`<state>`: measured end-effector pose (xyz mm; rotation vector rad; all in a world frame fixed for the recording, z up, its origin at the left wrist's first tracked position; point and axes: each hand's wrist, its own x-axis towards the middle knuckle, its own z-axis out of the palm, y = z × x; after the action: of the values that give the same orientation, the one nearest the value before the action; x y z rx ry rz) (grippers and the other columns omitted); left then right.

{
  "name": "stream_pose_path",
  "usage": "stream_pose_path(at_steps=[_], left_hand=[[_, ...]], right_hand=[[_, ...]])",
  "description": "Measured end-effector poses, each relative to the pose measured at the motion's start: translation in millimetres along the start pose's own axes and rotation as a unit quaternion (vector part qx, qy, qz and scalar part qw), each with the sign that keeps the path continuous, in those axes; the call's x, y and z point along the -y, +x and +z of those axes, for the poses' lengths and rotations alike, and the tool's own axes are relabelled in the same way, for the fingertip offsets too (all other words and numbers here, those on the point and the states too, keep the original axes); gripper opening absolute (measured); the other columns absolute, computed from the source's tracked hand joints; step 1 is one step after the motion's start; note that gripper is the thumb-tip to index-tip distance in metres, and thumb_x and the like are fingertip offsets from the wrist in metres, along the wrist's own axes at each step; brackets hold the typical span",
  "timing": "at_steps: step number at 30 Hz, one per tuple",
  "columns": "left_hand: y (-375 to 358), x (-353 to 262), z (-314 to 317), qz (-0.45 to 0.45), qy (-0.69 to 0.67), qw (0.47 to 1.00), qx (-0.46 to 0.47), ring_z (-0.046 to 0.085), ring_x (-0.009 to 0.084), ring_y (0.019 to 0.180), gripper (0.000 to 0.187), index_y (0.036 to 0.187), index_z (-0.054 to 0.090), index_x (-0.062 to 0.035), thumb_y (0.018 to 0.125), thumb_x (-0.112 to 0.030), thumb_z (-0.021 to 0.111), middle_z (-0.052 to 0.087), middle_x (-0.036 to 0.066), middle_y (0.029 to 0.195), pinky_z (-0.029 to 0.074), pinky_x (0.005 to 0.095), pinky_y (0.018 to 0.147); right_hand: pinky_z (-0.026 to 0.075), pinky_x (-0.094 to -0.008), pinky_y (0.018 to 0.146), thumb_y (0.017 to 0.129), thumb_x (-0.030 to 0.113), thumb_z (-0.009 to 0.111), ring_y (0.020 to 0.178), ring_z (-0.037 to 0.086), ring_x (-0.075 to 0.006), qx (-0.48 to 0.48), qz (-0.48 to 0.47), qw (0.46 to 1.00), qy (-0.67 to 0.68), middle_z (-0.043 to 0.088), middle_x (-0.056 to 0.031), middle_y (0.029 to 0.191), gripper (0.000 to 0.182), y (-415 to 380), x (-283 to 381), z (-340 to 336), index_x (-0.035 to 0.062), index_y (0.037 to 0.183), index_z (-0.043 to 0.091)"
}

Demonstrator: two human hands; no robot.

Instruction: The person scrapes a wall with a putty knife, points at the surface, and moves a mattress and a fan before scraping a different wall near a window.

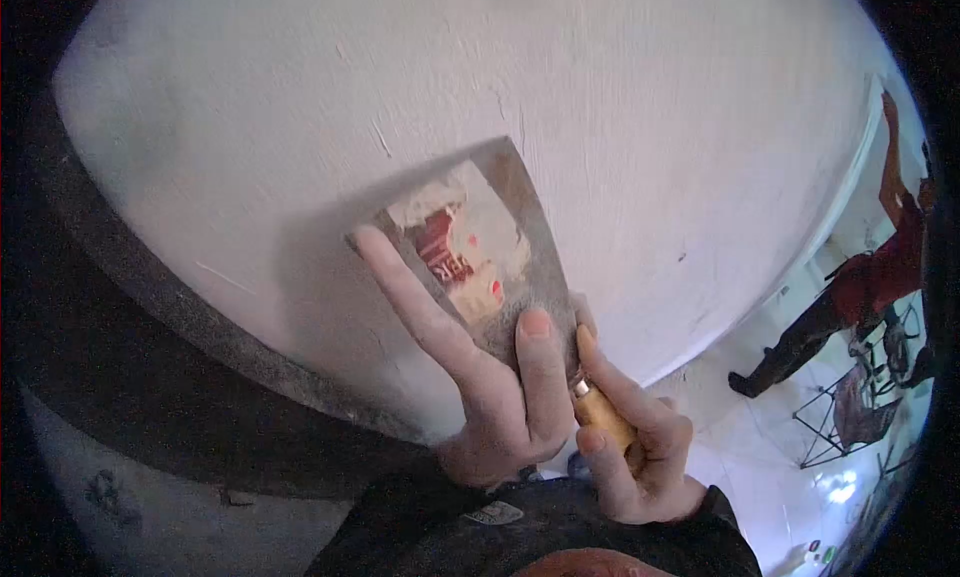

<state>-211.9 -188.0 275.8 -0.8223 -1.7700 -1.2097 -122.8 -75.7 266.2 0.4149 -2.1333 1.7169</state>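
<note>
A wide putty knife (532, 217) is held up close in front of a pale wall. Remains of a red and white label stick to its grey metal blade, whose broad end points up and left. My right hand (652, 459) is closed round the yellow handle (602, 417), with a finger reaching up beside the base of the blade. My left hand (492, 402) grips the blade's lower left side, its thumb flat on the face. One left finger stretches along the blade's left edge to the corner; the other left fingers are mostly hidden behind the metal.
The whitish wall (680, 127) fills most of the view, with brush-like streaks. A dark band (200, 327) curves along its left and lower side. Over at the right, a person (880, 277) in a red top stands with an arm raised, beside a folding chair (862, 409).
</note>
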Motion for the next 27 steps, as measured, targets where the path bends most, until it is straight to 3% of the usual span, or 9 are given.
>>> stream_pose_path(at_steps=[4,7,9,10,13,15,23,25,27], left_hand=[[2.0,12.7,-1.9,-0.068,-0.079,0.994,-0.018,0.009,0.0513,0.134,0.076,0.136,-0.021,0.0126,0.091,-0.014,0.034,-0.007,0.043,0.139,0.019,0.0538,0.111],[7.5,14.9,-8.7,0.043,0.043,0.998,0.006,0.014,0.0513,0.132,0.076,0.136,-0.022,0.0120,0.091,-0.014,0.033,-0.006,0.044,0.138,0.024,0.0530,0.109],[11.0,12.0,-17.5,0.097,0.409,0.904,0.076,0.016,0.0508,0.131,0.077,0.135,-0.025,0.0115,0.090,-0.014,0.033,-0.007,0.044,0.137,0.028,0.0518,0.108],[10.1,8.9,-21.0,0.091,0.411,0.904,0.081,0.016,0.0508,0.131,0.077,0.135,-0.025,0.0115,0.090,-0.014,0.033,-0.007,0.044,0.137,0.028,0.0518,0.108],[15.0,8.8,-23.4,0.037,0.144,0.988,0.038,0.009,0.0510,0.132,0.078,0.135,-0.026,0.0111,0.091,-0.014,0.033,-0.008,0.043,0.138,0.025,0.0517,0.109],[20.7,12.1,-13.4,0.020,-0.049,0.999,0.004,0.005,0.0512,0.134,0.078,0.135,-0.027,0.0108,0.091,-0.014,0.033,-0.009,0.042,0.139,0.023,0.0516,0.110],[27.8,11.1,-5.4,-0.010,-0.083,0.996,-0.005,0.008,0.0495,0.134,0.078,0.134,-0.028,0.0105,0.091,-0.013,0.033,-0.014,0.040,0.140,0.019,0.0504,0.111],[22.0,7.0,-4.9,-0.043,-0.124,0.991,-0.029,0.009,0.0500,0.134,0.078,0.134,-0.028,0.0102,0.091,-0.013,0.033,-0.014,0.040,0.141,0.018,0.0504,0.111],[22.1,1.6,-11.9,-0.005,-0.139,0.990,0.018,0.005,0.0511,0.134,0.079,0.134,-0.029,0.0104,0.091,-0.012,0.033,-0.015,0.040,0.141,0.012,0.0514,0.112]], right_hand=[[0.041,-0.0311,0.095,0.086,0.007,0.057,0.109,0.060,-0.0276,-0.007,0.032,0.999,0.005,0.065,-0.0246,0.106,0.049,11.5,4.3,9.2,-0.0031,0.133,0.046],[0.041,-0.0309,0.095,0.086,0.007,0.057,0.110,0.059,-0.0270,-0.024,-0.022,0.999,0.008,0.065,-0.0245,0.106,0.049,15.8,-1.9,17.1,-0.0030,0.132,0.046],[0.041,-0.0309,0.094,0.086,0.007,0.056,0.110,0.058,-0.0263,-0.037,-0.012,0.999,-0.018,0.064,-0.0247,0.109,0.048,23.8,6.1,22.2,-0.0042,0.132,0.046],[0.041,-0.0309,0.094,0.086,0.007,0.056,0.110,0.058,-0.0263,-0.033,-0.005,0.999,-0.016,0.064,-0.0247,0.109,0.048,21.6,8.9,24.5,-0.0042,0.132,0.046],[0.041,-0.0312,0.095,0.086,0.007,0.054,0.111,0.058,-0.0250,-0.055,-0.053,0.997,0.020,0.062,-0.0249,0.113,0.048,22.2,11.3,25.4,-0.0056,0.132,0.046],[0.039,-0.0321,0.097,0.086,0.006,0.053,0.114,0.056,-0.0260,-0.016,-0.081,0.990,-0.117,0.061,-0.0250,0.116,0.049,21.9,7.5,12.7,-0.0066,0.133,0.044],[0.034,-0.0334,0.103,0.088,0.009,0.052,0.124,0.048,-0.0289,-0.044,-0.071,0.995,-0.048,0.054,-0.0275,0.125,0.050,25.5,3.5,16.7,-0.0065,0.135,0.041],[0.030,-0.0339,0.105,0.088,0.008,0.051,0.128,0.043,-0.0299,-0.013,0.043,0.998,0.052,0.048,-0.0305,0.131,0.050,21.3,11.3,13.4,-0.0070,0.134,0.041],[0.038,-0.0310,0.098,0.089,0.008,0.051,0.119,0.052,-0.0268,-0.032,-0.070,0.995,-0.059,0.055,-0.0292,0.122,0.049,15.7,9.0,14.9,-0.0067,0.135,0.041]])
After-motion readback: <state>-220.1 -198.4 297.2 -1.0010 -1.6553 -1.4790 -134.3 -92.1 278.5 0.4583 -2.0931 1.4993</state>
